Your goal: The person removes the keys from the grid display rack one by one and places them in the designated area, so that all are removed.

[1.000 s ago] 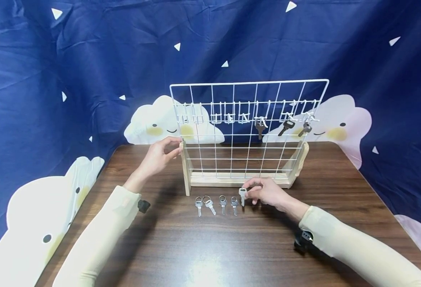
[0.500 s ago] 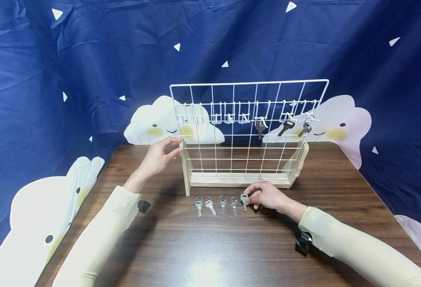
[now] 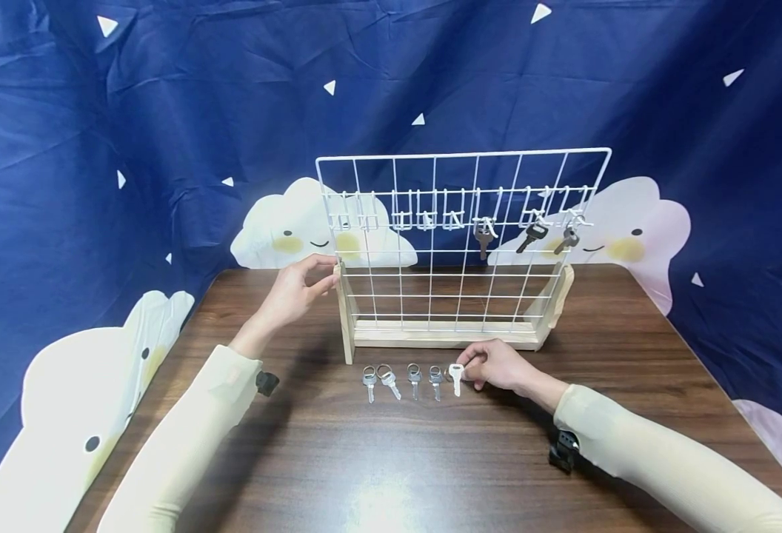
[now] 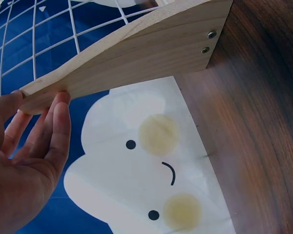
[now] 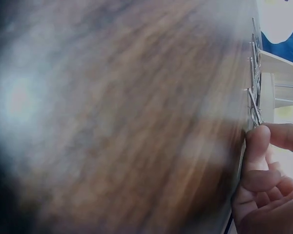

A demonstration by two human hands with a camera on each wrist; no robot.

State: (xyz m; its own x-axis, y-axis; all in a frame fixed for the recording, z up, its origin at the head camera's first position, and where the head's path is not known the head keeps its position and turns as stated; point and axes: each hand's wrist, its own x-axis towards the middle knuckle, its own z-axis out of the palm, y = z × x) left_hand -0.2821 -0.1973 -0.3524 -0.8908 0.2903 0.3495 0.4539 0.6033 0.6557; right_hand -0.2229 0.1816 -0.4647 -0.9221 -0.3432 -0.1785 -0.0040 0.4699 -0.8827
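Observation:
My left hand [image 3: 295, 287] pinches the top of the wooden side support [image 4: 136, 58] of a white wire grid rack [image 3: 459, 332], thumb on one side and fingers on the other. At the table by the rack's front, my right hand [image 3: 494, 366] pinches a silver key [image 3: 456, 377] near its head, between thumb and index finger. That key lies low over the tabletop, blade towards me; its ring is partly hidden by the fingers. Left of it, a silver key with a ring [image 3: 435, 379] heads a row of several similar keys [image 3: 369, 381].
White hooks [image 3: 426, 220] run along the grid. Three darker keys hang on the right-hand ones, among them a black-headed key [image 3: 533, 234]. Behind the brown wooden table [image 3: 284, 474] hangs a blue curtain [image 3: 231, 89] with clouds.
My right hand has lowered the key towards the table, moving it slightly right and nearer to me, into line with the other keys. My left hand stays on the rack.

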